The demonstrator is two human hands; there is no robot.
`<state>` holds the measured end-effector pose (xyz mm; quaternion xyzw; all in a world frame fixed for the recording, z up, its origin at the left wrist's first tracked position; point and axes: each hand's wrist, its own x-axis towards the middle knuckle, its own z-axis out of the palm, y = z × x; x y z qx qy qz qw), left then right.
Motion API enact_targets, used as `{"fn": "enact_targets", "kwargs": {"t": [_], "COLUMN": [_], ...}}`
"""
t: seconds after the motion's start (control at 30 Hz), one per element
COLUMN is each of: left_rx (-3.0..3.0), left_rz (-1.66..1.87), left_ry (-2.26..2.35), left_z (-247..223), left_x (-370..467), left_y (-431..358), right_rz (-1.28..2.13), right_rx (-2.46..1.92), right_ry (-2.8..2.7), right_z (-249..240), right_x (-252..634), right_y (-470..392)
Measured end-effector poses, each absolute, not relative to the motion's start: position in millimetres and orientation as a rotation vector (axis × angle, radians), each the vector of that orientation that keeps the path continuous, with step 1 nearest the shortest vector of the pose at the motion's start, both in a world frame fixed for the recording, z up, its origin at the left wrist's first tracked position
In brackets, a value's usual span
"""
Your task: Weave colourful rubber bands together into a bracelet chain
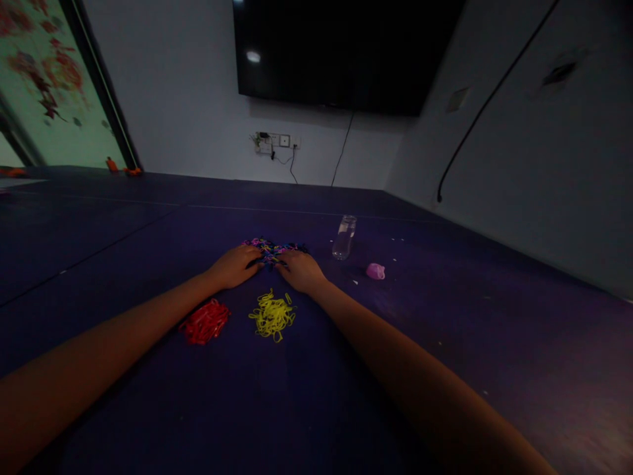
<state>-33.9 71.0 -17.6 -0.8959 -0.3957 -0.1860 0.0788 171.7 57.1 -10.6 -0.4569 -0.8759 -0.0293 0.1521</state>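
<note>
A mixed pile of small rubber bands [271,249], mostly dark blue with pink and some yellow, lies on the dark blue-purple surface ahead of me. At its left edge rests my left hand [236,266], thumb apart from the fingers, fingertips touching the bands. My right hand [299,269] reaches over the right side of the pile, fingers stretched out and thumb pointing inward. Neither hand visibly grips a band. Closer to me are a heap of red rubber bands [206,322], beside my left forearm, and a loose heap of yellow rubber bands [273,315] between my arms.
A clear bottle [345,237] stands right of the pile, slightly tilted in view. Nearer sits a small pink cap-like object [376,271], with white scraps around it. Beyond are a wall with sockets [283,140] and a black television [341,53]. Orange objects [111,164] lie far left.
</note>
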Motion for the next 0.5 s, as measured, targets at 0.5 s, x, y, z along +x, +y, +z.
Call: {"fn": "enact_targets", "kwargs": {"t": [0.5], "left_rx": [-2.654], "left_rz": [-0.566], "left_ry": [-1.228], "left_z": [-22.6], "left_x": [-35.1], "left_y": [72.8], "right_rz": [-0.075], "right_rx": [-1.302], "right_ry": [-2.518], "right_z": [-11.5], "right_x": [172.3], "right_y": [57.0]}}
